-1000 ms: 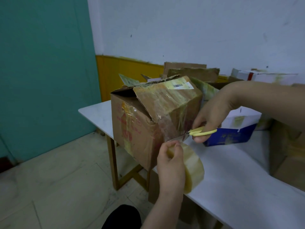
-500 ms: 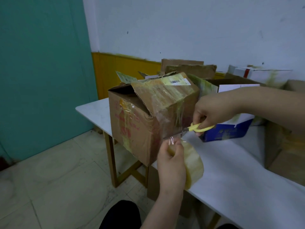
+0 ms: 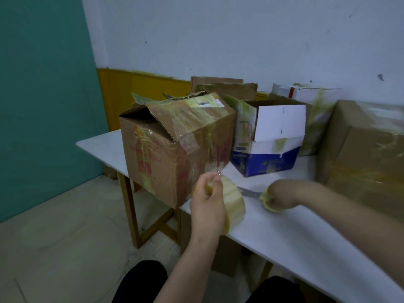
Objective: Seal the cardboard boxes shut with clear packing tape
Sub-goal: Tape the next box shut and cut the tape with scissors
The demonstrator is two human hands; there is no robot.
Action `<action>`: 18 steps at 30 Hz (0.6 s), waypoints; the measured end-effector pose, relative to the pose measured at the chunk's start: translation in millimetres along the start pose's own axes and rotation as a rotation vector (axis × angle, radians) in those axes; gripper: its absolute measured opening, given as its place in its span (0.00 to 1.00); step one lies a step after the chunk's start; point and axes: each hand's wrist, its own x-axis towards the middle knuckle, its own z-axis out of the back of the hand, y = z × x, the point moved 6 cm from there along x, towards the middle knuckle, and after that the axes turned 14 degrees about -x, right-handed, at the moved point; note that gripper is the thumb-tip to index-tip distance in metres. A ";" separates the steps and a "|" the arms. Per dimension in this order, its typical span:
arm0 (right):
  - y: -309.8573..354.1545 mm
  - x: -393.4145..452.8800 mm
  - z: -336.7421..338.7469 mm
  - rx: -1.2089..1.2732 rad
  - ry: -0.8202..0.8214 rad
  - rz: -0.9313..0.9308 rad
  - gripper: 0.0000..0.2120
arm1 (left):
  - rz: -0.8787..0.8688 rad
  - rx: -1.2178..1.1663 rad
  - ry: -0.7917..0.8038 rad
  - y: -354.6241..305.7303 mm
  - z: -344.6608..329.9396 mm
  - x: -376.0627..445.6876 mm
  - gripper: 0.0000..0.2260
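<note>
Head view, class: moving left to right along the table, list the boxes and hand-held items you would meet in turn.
Brown cardboard box → tape roll gripped by the left hand → blue-and-white box with yellow-handled scissors in the right hand below it → large taped box.

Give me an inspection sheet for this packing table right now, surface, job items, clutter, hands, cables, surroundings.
Surface: white table, wooden legs.
Job's things: brown cardboard box at the table's left end, top flaps not flat, a tape strip down its near corner; clear tape roll in front of it.
Clutter: blue and white box, open; more cardboard boxes behind and at right.
Grippers: left hand holds the tape roll; right hand holds yellow-handled scissors low by the table, blurred.
Cables: nothing seen.
Surroundings: teal wall at left, white wall behind, tiled floor.
</note>
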 end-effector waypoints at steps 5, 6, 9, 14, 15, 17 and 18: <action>16.0 24.4 1.3 0.021 -0.236 -0.139 0.15 | 0.009 0.015 0.071 -4.5 0.1 -4.7 0.07; 17.9 25.9 0.3 0.001 -0.249 -0.146 0.14 | 0.019 0.010 0.081 -5.5 1.2 -6.0 0.07; 13.6 9.4 26.9 -0.090 -0.457 -0.212 0.11 | 0.040 -0.020 0.094 -6.7 6.7 -9.7 0.06; 7.9 -55.1 159.2 0.400 -1.313 0.002 0.21 | 0.128 -0.084 0.109 -2.2 16.9 -7.8 0.14; 15.6 -55.4 181.8 0.438 -1.372 0.109 0.23 | 0.142 -0.089 0.108 -2.3 18.2 -8.1 0.14; 39.5 -41.0 213.9 0.430 -1.359 0.269 0.26 | 0.158 -0.104 0.106 -3.2 21.0 -9.1 0.12; 51.7 -28.2 220.3 0.404 -1.320 0.314 0.27 | 0.157 -0.119 0.110 -3.5 22.6 -9.5 0.11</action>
